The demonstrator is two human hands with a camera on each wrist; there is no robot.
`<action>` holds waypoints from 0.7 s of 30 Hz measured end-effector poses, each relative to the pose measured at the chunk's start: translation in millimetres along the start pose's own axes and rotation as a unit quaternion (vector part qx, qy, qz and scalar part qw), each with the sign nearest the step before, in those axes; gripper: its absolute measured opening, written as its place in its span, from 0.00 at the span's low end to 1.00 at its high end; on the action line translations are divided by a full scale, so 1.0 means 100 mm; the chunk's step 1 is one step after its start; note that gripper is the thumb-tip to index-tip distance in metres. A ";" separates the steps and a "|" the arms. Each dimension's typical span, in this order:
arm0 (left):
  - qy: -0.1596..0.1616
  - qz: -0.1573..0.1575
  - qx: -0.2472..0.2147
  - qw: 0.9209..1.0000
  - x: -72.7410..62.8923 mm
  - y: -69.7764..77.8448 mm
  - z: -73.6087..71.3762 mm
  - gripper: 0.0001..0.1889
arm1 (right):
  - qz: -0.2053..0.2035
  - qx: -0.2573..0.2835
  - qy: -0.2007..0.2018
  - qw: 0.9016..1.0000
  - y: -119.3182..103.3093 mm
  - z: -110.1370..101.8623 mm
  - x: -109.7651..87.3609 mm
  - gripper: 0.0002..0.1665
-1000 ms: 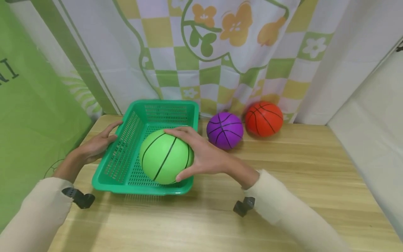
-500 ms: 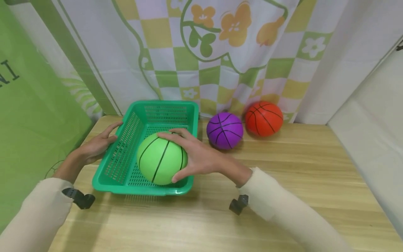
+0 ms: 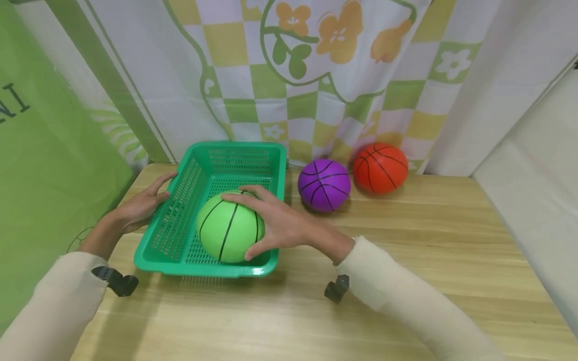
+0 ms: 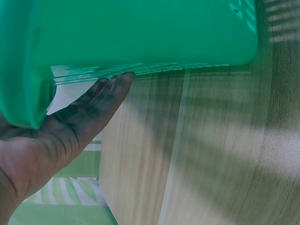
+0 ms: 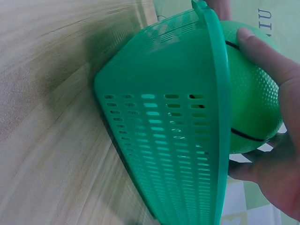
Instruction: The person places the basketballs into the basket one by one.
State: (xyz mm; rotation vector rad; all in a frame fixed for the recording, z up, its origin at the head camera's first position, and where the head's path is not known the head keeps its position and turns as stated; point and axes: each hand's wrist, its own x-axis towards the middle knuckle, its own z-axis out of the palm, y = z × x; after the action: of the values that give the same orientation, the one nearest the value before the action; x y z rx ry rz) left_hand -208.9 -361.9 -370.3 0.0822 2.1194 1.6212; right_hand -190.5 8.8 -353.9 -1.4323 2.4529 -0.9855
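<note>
A green toy basketball (image 3: 228,230) with black lines sits low inside the green plastic basket (image 3: 207,269), near its front right corner. My right hand (image 3: 282,220) grips the ball from the right, fingers spread over the top and thumb on the near side. In the right wrist view, part of the ball (image 5: 253,98) bulges above the basket rim (image 5: 220,84). My left hand (image 3: 142,204) touches the basket's left rim from outside. The left wrist view shows its fingers (image 4: 105,105) straight beneath the rim, against the outer wall; the thumb is hidden there.
To the right of the basket, a purple ball (image 3: 323,185) and a red ball (image 3: 381,168) stand side by side at the back of the wooden table (image 3: 406,260). A patterned curtain (image 3: 307,108) hangs behind them. Green fabric (image 3: 54,175) hangs at the left.
My right hand has moved slightly left with the green ball, which has gone lower into the basket. My left hand has stayed at the rim; the purple and red balls are unmoved.
</note>
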 end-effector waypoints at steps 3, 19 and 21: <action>0.000 -0.002 0.001 1.000 0.00 0.00 0.00 0.31 | -0.007 -0.036 -0.017 0.999 0.00 0.02 0.03 0.66; -0.001 0.001 -0.001 1.000 0.00 0.00 0.00 0.31 | -0.015 -0.084 -0.063 0.994 0.00 0.13 0.06 0.63; -0.001 0.003 0.000 1.000 0.01 0.00 0.00 0.31 | -0.011 -0.091 -0.071 0.993 0.00 0.14 0.08 0.63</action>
State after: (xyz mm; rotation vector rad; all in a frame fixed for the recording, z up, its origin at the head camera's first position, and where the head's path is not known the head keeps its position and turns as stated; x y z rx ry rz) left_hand -209.8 -361.6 -370.4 0.0900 2.1195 1.6252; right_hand -189.4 -3.8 -363.1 -1.5294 2.4788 -0.6527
